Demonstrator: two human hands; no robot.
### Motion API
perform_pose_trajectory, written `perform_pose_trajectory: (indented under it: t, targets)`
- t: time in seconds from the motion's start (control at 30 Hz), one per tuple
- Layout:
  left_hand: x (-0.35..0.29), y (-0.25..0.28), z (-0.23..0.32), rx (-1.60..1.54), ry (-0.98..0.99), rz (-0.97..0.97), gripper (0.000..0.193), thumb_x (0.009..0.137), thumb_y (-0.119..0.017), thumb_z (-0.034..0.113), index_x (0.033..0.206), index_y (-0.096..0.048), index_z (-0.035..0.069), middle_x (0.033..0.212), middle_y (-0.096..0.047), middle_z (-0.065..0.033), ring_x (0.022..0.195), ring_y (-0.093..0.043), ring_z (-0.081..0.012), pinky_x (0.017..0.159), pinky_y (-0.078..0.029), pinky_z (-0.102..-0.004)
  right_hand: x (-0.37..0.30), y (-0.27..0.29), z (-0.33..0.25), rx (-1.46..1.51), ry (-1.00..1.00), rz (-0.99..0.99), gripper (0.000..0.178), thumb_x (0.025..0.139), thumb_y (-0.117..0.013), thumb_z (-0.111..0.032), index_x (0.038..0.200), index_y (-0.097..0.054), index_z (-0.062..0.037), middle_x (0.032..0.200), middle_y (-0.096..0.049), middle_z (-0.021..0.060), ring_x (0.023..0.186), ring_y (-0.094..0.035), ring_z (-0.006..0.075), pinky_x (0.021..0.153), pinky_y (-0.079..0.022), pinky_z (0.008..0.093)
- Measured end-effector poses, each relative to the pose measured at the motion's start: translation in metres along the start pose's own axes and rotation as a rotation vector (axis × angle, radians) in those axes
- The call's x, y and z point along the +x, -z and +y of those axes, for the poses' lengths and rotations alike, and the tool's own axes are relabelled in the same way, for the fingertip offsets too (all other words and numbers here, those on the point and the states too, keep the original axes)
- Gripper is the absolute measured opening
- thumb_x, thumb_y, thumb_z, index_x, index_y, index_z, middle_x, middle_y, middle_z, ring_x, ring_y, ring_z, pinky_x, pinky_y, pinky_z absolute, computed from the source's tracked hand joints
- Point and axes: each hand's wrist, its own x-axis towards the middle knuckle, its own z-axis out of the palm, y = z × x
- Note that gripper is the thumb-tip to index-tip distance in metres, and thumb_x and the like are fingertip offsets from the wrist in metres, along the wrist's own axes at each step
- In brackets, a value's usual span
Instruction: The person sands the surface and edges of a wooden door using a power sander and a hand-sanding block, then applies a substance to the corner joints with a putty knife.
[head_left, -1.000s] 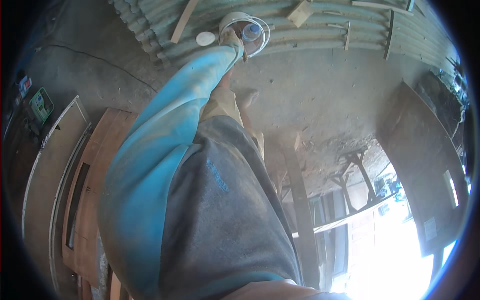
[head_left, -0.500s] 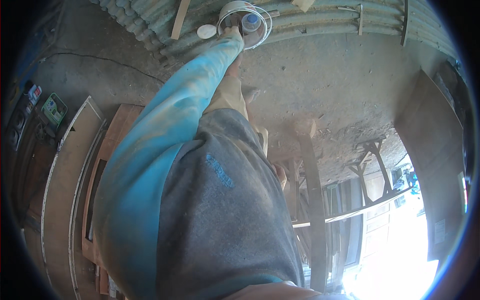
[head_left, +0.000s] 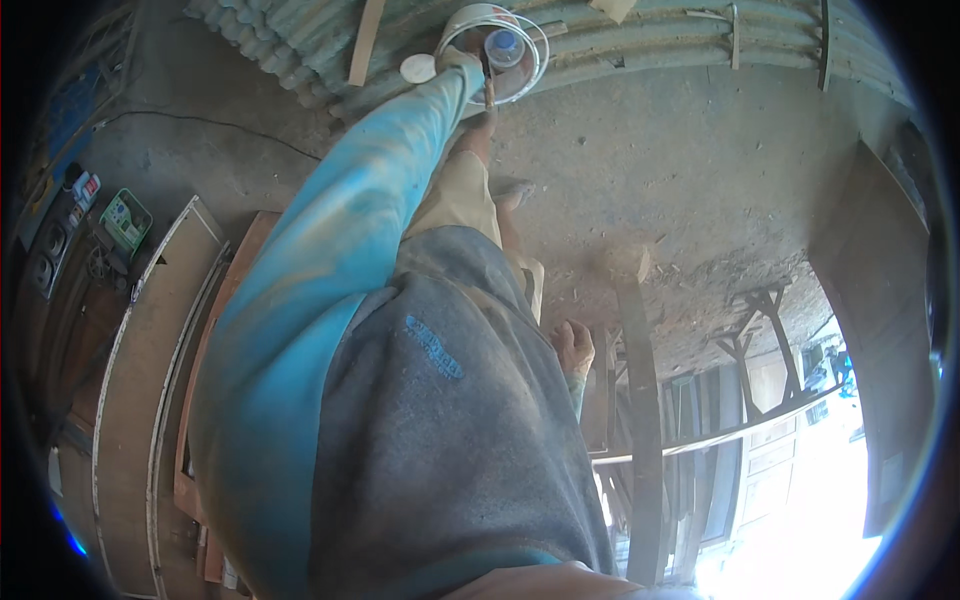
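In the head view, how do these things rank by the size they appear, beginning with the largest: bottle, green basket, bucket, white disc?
1. Bucket
2. Green basket
Not ranked: bottle and white disc; they look too alike in size to separate.

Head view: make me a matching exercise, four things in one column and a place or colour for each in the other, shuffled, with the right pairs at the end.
Things
1. Left hand
2. Bottle
3. Round disc
4. Basket

Places and colours
A. White, close beside the left of the bucket
B. Green, far off toward the picture's left edge
C. At the bucket's rim, at the end of a light blue sleeve
D. Blue-topped, inside the bucket

Right pairs: 1-C, 2-D, 3-A, 4-B
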Motion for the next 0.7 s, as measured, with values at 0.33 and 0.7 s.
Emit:
perform_pose_trajectory:
  t: [0.33,0.7]
  targets:
    - [0.012,0.043,0.009,-0.665,0.241,-0.051,0.058,0.093,-0.066,0.045,0.138,-0.064,0.009,0.140,-0.065,-0.0138,0.127,-0.064,-0.0303,0.104,-0.052,-0.0415,-0.050,-0.048,0.006,0.040,-0.164,0.036,0.036,0.097,-0.068,-0.022,0.120,-0.067,0.0074,0.104,-0.071,0.0162,0.087,-0.073,0.0232,0.078,-0.060,0.0340]
    - [0.015,0.038,0.016,-0.759,0.265,-0.005,0.054,0.093,-0.064,0.046,0.132,-0.066,0.008,0.133,-0.068,-0.0173,0.121,-0.067,-0.0325,0.100,-0.053,-0.0413,-0.025,-0.061,0.016,0.223,-0.146,0.081,0.032,0.099,-0.072,-0.021,0.118,-0.067,0.0034,0.103,-0.073,0.0123,0.085,-0.072,0.0194,0.074,-0.059,0.0315]
